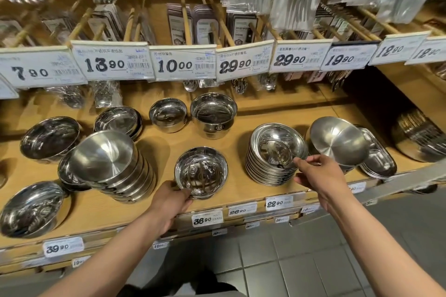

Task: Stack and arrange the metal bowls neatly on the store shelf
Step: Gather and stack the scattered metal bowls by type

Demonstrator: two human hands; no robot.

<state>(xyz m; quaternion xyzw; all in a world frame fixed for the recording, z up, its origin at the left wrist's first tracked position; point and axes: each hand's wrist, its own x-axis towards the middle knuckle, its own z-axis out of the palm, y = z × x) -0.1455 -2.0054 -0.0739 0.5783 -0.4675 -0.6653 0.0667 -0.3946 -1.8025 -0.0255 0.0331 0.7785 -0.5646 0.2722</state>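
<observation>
Shelf: wooden store shelf [241, 190], steel bowls scattered.
Left hand [171, 202]: closed on footed bowl's [201, 171] front rim.
Right hand [321, 173]: fingers pinching stacked bowls' [275, 152] rim.
Risk: leaning bowl stack [113, 166] may topple if bumped.

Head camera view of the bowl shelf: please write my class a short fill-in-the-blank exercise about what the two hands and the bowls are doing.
1. The left hand grips the near rim of a single ____ bowl.
2. The right hand touches the rim of the top bowl of a ____ of bowls.
3. The price tag just below the single bowl reads ____.

Missing words: metal; stack; 36.90
</observation>
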